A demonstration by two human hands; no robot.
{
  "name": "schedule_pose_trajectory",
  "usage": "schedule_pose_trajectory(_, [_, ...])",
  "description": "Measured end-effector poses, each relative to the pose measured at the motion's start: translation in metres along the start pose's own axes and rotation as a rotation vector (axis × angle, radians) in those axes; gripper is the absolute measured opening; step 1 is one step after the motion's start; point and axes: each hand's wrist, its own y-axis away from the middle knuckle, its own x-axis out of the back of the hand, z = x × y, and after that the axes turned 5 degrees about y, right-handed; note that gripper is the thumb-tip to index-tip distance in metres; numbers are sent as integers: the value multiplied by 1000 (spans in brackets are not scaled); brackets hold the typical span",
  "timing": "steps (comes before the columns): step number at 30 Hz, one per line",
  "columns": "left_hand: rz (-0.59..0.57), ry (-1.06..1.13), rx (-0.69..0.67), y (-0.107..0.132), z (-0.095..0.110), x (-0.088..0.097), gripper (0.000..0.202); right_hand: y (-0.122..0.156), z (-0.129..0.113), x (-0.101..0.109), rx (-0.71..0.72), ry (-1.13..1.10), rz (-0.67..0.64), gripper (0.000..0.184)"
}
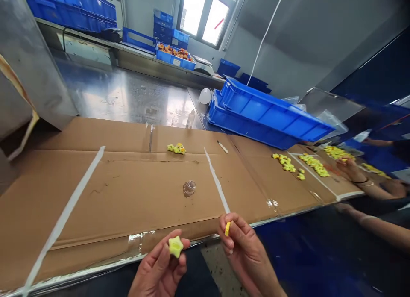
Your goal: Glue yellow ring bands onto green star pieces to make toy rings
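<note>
Between the thumb and fingers of my left hand (162, 265) is a pale yellow-green star-shaped piece (176, 246), its hollowed face toward me. A small flat yellow piece (227, 229) is pinched in my right hand (245, 250), seen nearly edge-on. The two hands are apart, just over the near edge of the cardboard-covered table (134, 194). Beyond them stands a small clear cup (189, 187) with a dark wet patch around its base. Farther back lies a little cluster of yellow-green pieces (176, 148).
A knife (222, 146) lies behind the cup. Stacked blue crates (265, 113) stand at the back right. More yellow pieces (284, 162) lie to the right, near a co-worker's hand (350, 169). A blue bin of orange-brown pieces (175, 60) sits on the rear ledge.
</note>
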Motion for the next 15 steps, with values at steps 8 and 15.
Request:
schedule_pose_trajectory(8, [-99, 9, -12, -1, -1, 11, 36, 1, -7, -11, -18, 184, -50, 7])
schedule_pose_trajectory(15, [-65, 8, 17, -3, 0, 13, 34, -1, -2, -7, -129, 37, 12, 13])
